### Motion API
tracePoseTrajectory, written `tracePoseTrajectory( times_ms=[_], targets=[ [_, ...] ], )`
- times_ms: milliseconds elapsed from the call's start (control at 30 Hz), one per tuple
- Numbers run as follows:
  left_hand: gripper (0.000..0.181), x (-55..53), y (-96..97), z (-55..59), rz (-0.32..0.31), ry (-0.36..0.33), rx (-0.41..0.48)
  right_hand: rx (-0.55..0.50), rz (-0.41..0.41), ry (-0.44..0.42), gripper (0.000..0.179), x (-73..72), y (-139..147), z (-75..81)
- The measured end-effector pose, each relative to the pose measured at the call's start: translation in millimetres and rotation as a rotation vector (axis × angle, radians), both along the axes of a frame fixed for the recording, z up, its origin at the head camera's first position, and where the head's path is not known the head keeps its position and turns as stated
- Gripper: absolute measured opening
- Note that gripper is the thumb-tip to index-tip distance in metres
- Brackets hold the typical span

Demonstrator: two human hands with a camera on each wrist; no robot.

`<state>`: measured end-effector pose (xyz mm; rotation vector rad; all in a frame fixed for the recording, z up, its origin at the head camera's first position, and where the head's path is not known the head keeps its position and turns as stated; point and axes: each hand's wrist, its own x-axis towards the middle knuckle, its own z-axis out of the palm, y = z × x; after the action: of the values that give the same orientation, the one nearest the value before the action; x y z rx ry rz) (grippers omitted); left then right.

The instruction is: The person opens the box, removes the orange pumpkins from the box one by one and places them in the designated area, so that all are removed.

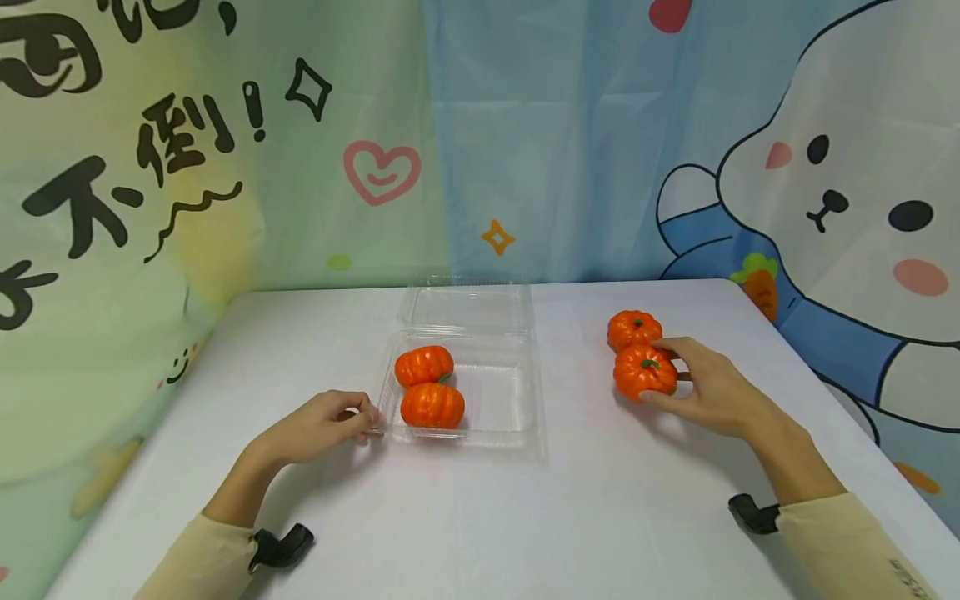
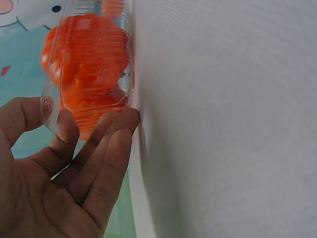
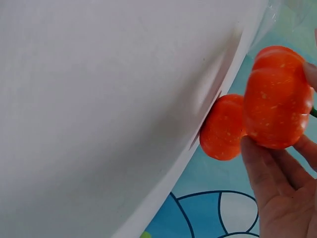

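Observation:
My left hand [image 1: 318, 427] pinches the near left corner of a clear plastic clamshell box [image 1: 498, 396], whose lid [image 1: 468, 308] is folded back behind it. In the left wrist view, thumb and fingers [image 2: 119, 148] are at the box's ribbed wall. Two small orange pumpkins [image 1: 432, 406] lie in the left half of the box, one behind the other. On the right, my right hand [image 1: 712, 387] grips another orange pumpkin [image 1: 639, 377] with a green stem, thumb on its near side. Right behind it sits one more pumpkin [image 1: 633, 327], partly covered by the held one.
The box and pumpkins are on a white table [image 1: 480, 517]. A printed curtain [image 1: 525, 142] with cartoon figures and lettering hangs along its back edge. Dark wrist-camera mounts [image 1: 281, 547] stick out at both beige sleeves.

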<state>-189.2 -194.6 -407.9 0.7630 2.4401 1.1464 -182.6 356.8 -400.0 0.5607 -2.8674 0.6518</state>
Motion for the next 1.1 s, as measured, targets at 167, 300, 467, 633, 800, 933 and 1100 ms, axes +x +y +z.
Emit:
tracePoseTrajectory(
  times_ms=[167,300,467,633,800,933,1100],
  targets=[
    [0.020,0.0,-1.3,0.0,-0.003,0.008,-0.004,0.006,-0.011,0.001,0.074,-2.3,5.2,-1.5],
    [0.020,-0.1,-1.8,1.0,-0.001,0.011,-0.006,0.044,-0.053,-0.039,0.076,-3.6,7.5,-0.2],
    [0.020,-0.8,-2.2,1.4,-0.001,0.007,-0.006,0.082,-0.080,-0.081,0.075,-3.7,8.7,0.4],
    [0.020,-1.5,-2.9,0.8,-0.005,0.000,-0.006,0.086,-0.082,-0.093,0.072,-3.4,8.4,-0.6],
    [0.021,-1.7,-3.3,0.3,-0.008,-0.001,-0.003,0.084,-0.092,-0.120,0.074,-4.5,7.6,-1.4],
    [0.020,-2.4,-2.4,-0.5,-0.018,-0.003,0.008,0.097,-0.102,-0.131,0.081,-4.4,7.2,0.4],
    [0.020,-2.6,-1.2,-1.5,-0.026,0.011,0.007,0.094,-0.115,-0.103,0.084,-4.6,6.3,1.7]
  ],
)
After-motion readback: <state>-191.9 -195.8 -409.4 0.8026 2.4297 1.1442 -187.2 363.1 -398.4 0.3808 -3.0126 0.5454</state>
